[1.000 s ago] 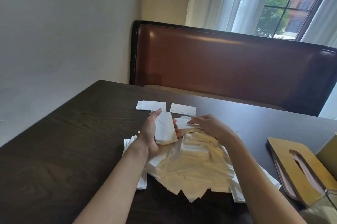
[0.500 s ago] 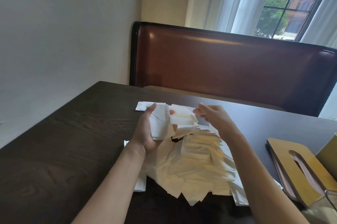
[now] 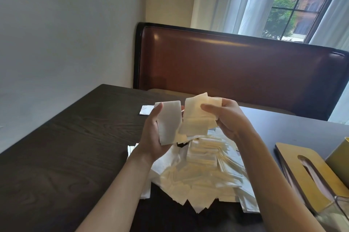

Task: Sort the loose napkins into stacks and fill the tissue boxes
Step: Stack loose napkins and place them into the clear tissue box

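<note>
Left hand (image 3: 153, 137) holds an upright stack (image 3: 169, 122); right hand (image 3: 224, 116) pinches napkins (image 3: 196, 116) just beside it, above the pile (image 3: 200, 173).

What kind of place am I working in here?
Probably a restaurant or cafe booth: a dark wooden table set against a padded leather bench, with a heap of loose napkins and a wooden tissue box lid for restocking.

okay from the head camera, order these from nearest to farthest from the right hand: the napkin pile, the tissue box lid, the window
1. Napkin pile: on the table just below the right hand.
2. Tissue box lid: on the table, lower right.
3. Window: far behind the bench, upper right.
</note>
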The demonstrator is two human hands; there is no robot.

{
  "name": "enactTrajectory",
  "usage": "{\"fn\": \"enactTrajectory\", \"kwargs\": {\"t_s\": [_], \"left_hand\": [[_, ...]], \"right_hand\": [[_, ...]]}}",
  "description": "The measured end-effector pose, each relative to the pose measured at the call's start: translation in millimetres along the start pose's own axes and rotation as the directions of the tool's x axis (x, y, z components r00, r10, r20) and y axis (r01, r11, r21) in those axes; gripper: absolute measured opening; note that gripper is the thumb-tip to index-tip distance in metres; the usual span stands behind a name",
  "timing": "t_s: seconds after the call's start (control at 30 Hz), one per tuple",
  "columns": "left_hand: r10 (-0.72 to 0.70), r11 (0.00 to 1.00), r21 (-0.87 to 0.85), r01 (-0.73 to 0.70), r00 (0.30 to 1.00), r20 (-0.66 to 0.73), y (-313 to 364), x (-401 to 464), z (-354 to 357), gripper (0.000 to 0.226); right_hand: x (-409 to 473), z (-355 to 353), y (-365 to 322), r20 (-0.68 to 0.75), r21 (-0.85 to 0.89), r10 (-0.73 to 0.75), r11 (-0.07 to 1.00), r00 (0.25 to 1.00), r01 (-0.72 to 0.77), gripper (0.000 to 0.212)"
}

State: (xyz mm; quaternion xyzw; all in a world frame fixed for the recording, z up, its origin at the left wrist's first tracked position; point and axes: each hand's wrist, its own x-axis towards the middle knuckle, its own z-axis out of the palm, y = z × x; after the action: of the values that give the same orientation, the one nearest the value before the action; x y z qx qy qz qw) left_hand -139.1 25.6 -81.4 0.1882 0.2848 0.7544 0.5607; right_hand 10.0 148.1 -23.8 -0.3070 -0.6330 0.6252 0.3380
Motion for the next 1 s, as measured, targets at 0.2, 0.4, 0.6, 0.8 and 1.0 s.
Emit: {"fn": "enactTrajectory", "kwargs": {"t_s": [0.2, 0.4, 0.6, 0.8, 1.0], "left_hand": [[-0.137, 0.988, -0.075, 0.135, 0.990, -0.026, -2, 2, -1, 0.064], [-0.222, 0.974, -0.005, 0.226, 0.962, 0.162, -10, -5, 13, 0.078], [-0.220, 0.975, 0.059, 0.215, 0.971, 0.090, -13, -5, 12, 0.066], [-0.178, 0.978, 0.097, 0.183, 0.983, -0.054, -13, -5, 15, 0.068], [-0.017, 0.992, 0.122, 0.024, 0.998, -0.056, -15, -3, 16, 0.060]], "right_hand": [[-7, 3, -12, 0.192, 0.214, -0.067, 0.977, 0.979, 0.025, 0.029], [-10, 22, -2, 0.076, -0.331, -0.122, 0.933, 0.990, 0.140, 0.004], [-7, 18, -3, 0.049, -0.552, -0.113, 0.825, 0.992, 0.121, 0.016], [-13, 9, -19, -0.073, -0.558, -0.163, 0.824, 0.984, 0.095, 0.004], [-27, 38, -22, -0.192, -0.110, -0.027, 0.994, 0.981, 0.006, 0.007]]}}
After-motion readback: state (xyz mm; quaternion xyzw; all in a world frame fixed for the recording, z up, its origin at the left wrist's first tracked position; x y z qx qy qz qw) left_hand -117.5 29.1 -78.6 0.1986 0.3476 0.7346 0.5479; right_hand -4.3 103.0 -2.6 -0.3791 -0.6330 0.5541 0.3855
